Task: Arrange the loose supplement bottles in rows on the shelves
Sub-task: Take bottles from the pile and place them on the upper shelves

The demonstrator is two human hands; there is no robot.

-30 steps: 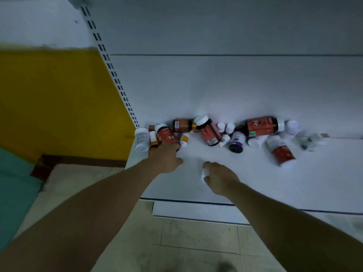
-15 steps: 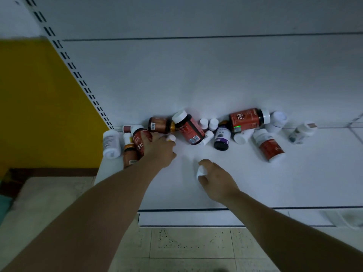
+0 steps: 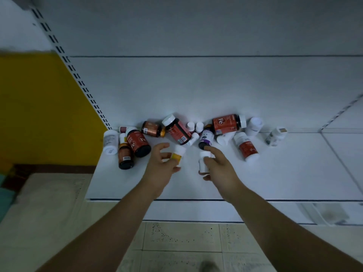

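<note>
left grip (image 3: 161,167): pinches yellow-label bottle (image 3: 179,154) | right grip (image 3: 220,169): curled round white bottle (image 3: 203,163), apparently upright

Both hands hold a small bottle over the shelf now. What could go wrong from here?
1. The left hand holds a small white plastic bottle with a yellow label and the right hand a small plain white plastic bottle, each in a light grip; either may slip.
2. A larger white plastic bottle lies on its side at the white shelf's left edge; a nudge could roll it off.
</note>
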